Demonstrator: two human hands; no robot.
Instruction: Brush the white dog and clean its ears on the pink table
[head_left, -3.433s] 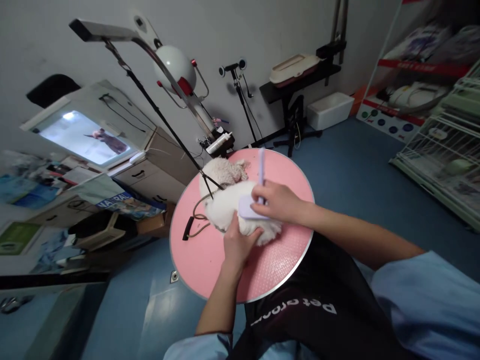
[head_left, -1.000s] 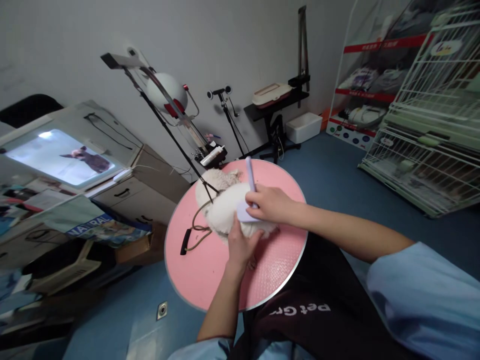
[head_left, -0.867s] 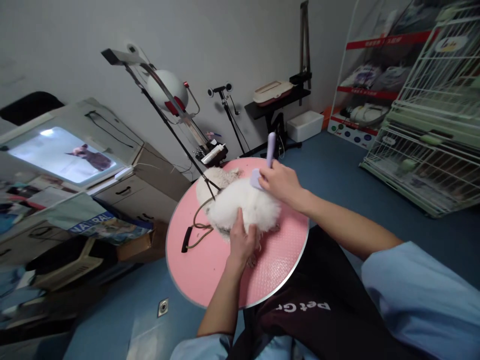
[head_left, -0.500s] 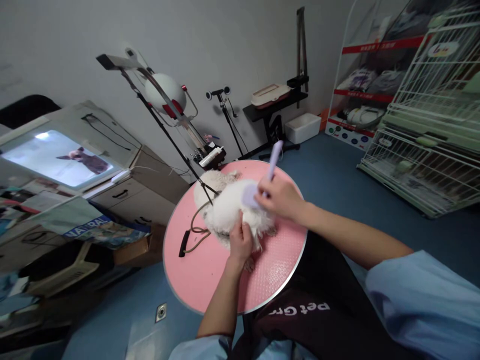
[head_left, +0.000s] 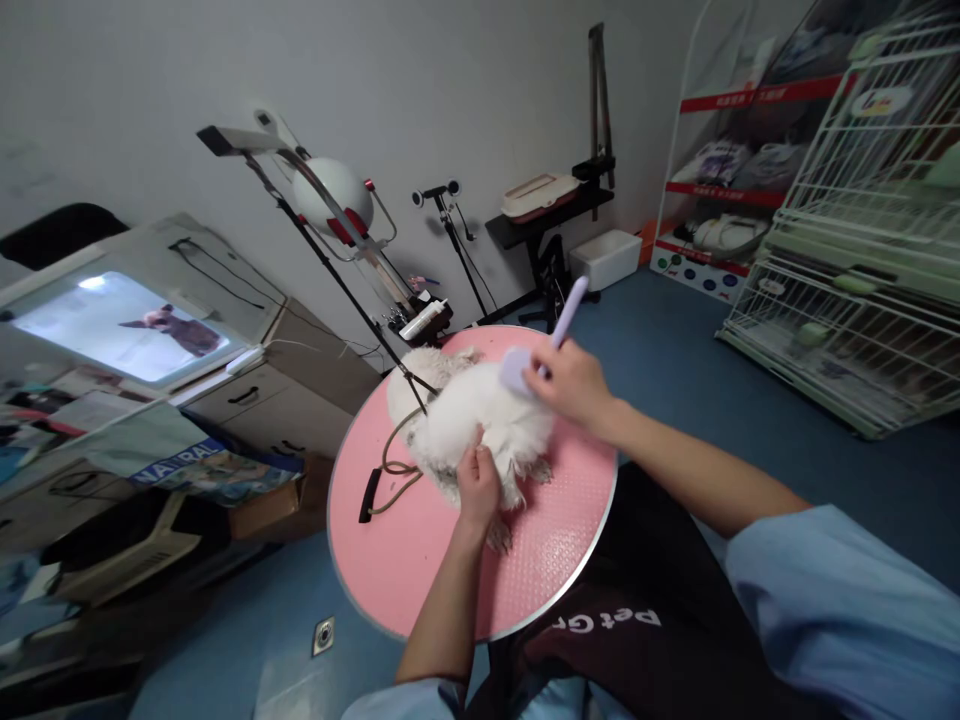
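Observation:
A fluffy white dog [head_left: 457, 415] is on a round pink grooming table [head_left: 420, 580], its paws toward me. My right hand [head_left: 574, 385] is closed round the handle of a light purple slicker brush [head_left: 516, 371]. The brush head is at the fur on the dog's right-hand side in view. My left hand [head_left: 478, 482] is closed at the near side of the coat, thumb and fingers pinching the fur. A black grooming strap [head_left: 367, 345] runs down from a metal arm to the dog. A cord loop with a black handle [head_left: 369, 495] lies on the table.
Behind the table stand a white round dryer [head_left: 334, 195] and a small tool tray [head_left: 424, 322]. White wire cages [head_left: 840, 300] are at the right. A cabinet [head_left: 247, 390] and a lit screen [head_left: 124, 325] are at the left. A white bin [head_left: 606, 260] is by the wall.
The brush has moved slightly right and up across the coat, its handle tilting further right. My left hand keeps about the same place on the fur. The view has shifted slightly.

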